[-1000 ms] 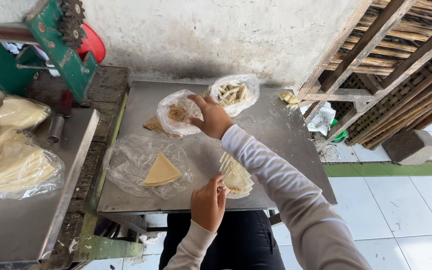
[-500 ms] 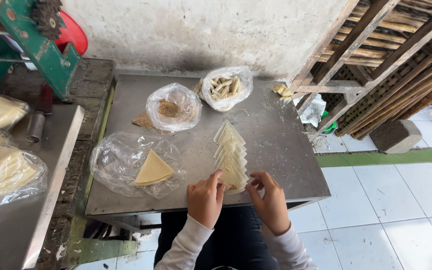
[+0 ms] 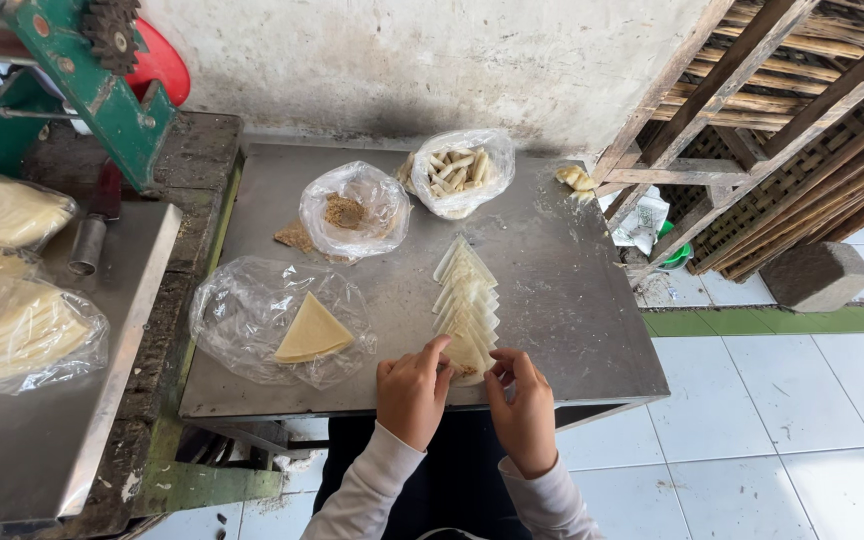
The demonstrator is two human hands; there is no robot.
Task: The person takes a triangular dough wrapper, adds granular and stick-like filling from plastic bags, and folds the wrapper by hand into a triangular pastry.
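A row of several overlapping pale triangular dough wrappers [image 3: 467, 295] lies on the metal table [image 3: 562, 300]. My left hand [image 3: 412, 390] and my right hand [image 3: 524, 405] are at the near end of the row, fingertips pinching the nearest wrapper [image 3: 466, 356], which has a bit of brown filling on it. A stack of triangular wrappers [image 3: 312, 332] rests on a clear plastic sheet to the left. Behind stand a clear bag of brown filling [image 3: 352, 210] and a clear bag of finished rolls [image 3: 459, 170].
A second metal table at the left carries bagged wrapper stacks [image 3: 12, 320]. A green machine frame [image 3: 92, 90] with a red part stands at the back left. Wooden slats [image 3: 782, 120] lean at the right, a stone block [image 3: 817, 275] on white floor tiles.
My right hand came back from the filling bag to the table's near edge. Both hands now hold the nearest wrapper, and the view has tilted down.
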